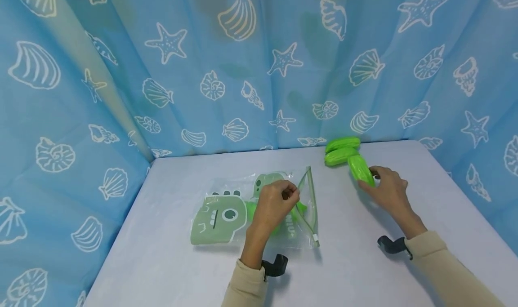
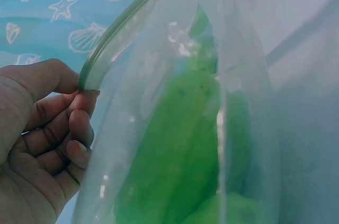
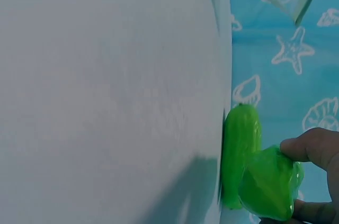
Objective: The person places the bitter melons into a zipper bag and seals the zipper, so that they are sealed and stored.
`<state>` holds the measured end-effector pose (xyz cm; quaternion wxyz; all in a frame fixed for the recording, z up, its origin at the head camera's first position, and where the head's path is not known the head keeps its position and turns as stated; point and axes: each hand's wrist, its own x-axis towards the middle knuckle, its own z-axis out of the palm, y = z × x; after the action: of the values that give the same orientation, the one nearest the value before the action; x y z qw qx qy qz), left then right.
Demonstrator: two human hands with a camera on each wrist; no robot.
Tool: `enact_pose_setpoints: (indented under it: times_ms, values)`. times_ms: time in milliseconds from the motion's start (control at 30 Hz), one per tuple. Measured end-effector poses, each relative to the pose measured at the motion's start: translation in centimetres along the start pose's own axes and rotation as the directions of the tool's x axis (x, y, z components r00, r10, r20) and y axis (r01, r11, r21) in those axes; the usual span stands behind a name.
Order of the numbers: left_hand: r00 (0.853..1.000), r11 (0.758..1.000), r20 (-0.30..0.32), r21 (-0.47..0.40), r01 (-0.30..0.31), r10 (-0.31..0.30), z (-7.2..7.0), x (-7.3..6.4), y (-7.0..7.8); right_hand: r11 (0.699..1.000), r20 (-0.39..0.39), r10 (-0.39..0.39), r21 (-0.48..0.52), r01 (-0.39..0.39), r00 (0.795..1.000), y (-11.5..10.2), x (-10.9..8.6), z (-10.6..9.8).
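Observation:
A clear zip bag (image 1: 220, 221) printed with green dinosaurs lies at the middle of the white table. With thumb and index finger, my left hand (image 1: 275, 206) pinches the green zip edge (image 2: 100, 52) of its mouth, which gapes apart. Bright green, long vegetables (image 2: 175, 144) show through the plastic in the left wrist view. Further right, my right hand (image 1: 387, 192) grips a shiny green cucumber-like vegetable (image 1: 361, 170) between thumb and fingers, tilted above the table. Two similar green vegetables (image 1: 339, 157) lie side by side just behind it, near the back edge.
A blue curtain (image 1: 251, 55) with white shell and starfish prints hangs behind the table and along both sides. The white table (image 1: 162, 271) stretches around the bag. A white slider (image 1: 315, 238) sits at the near end of the bag's zip. Each wrist wears a black camera mount (image 1: 275, 265).

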<state>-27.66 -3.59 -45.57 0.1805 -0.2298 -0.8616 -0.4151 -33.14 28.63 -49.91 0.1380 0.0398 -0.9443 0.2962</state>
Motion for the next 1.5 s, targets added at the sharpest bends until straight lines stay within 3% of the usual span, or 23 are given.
enact_pose_setpoints:
  times_ms: [600, 1200, 1500]
  values:
    - [1.0, 1.0, -0.001, 0.003, 0.004, -0.004, -0.1, 0.3, 0.2, 0.988, 0.031, -0.135, 0.087, 0.132, 0.99, -3.4, -2.8, -0.6]
    - [1.0, 1.0, -0.01, -0.003, 0.012, -0.012, -0.1, 0.1, 0.2, 0.965, 0.165, -0.252, 0.11, 0.236, 0.954, -5.4, -3.6, 0.1]
    - [1.0, 1.0, -0.012, 0.0, 0.021, -0.021, -0.1, 0.2, 0.3, 0.95, 0.165, -0.308, 0.115, 0.291, 0.937, -6.7, -3.3, 0.6]
